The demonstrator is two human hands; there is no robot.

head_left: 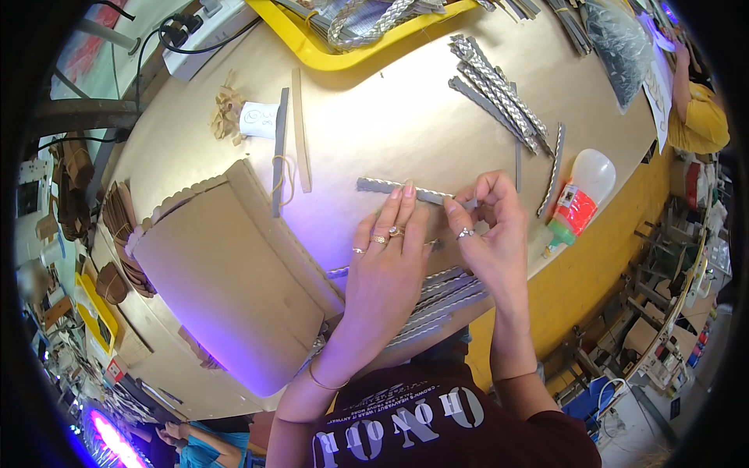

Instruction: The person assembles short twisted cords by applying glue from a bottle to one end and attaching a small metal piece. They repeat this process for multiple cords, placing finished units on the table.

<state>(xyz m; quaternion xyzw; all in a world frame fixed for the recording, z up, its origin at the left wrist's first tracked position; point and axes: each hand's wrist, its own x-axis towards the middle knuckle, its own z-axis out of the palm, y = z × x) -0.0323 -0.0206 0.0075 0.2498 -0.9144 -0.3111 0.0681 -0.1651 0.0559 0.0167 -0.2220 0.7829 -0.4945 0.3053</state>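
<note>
Dark maroon shirt (pixel 507 437), pale lettering (pixel 451 403); thin bracelet (pixel 322 384); gold rings (pixel 379 239) on left hand (pixel 386 265), silver ring (pixel 466 232) on right hand (pixel 491 234).

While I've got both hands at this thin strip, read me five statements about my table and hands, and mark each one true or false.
1. The left hand has its fingertips on a thin grey strip with a braided edge. True.
2. The right hand is gripping the bottle. False: it is at the right end of the strip, apart from the bottle.
3. The bottle has a green cap. True.
4. The tray beyond the hands is blue. False: it is yellow.
5. The large brown cardboard piece is left of the hands. True.
</note>
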